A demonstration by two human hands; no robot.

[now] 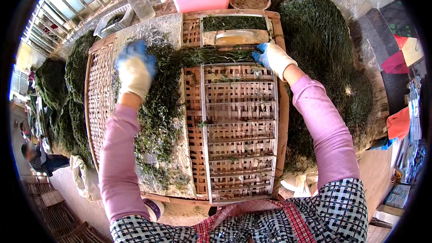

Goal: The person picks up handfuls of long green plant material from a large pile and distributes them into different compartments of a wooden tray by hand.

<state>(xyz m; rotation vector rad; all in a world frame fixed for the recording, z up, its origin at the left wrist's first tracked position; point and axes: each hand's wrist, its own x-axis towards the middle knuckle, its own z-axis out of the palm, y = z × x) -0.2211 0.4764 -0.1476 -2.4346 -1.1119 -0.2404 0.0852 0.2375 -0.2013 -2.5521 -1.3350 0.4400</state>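
My left hand (135,68), in a white glove with blue fingers, is smeared by motion over loose dark green seaweed (158,121) on a pale board (188,171). My right hand (275,57), gloved the same way, has its fingers closed at the right end of a seaweed strip (216,56). That strip runs across a metal frame (203,130) with several crossbars, which lies on a woven bamboo rack (238,92). Just above the strip, a wooden block with a raised handle (240,38) sits in the frame. Seaweed fills the slot beyond it.
A large seaweed heap (321,54) stands right of the rack, with more heaps (78,81) to the left. Behind are a pink basin (202,1), a clear bottle with a green lid (139,2) and a white tray (116,20). Another person (42,157) is at far left.
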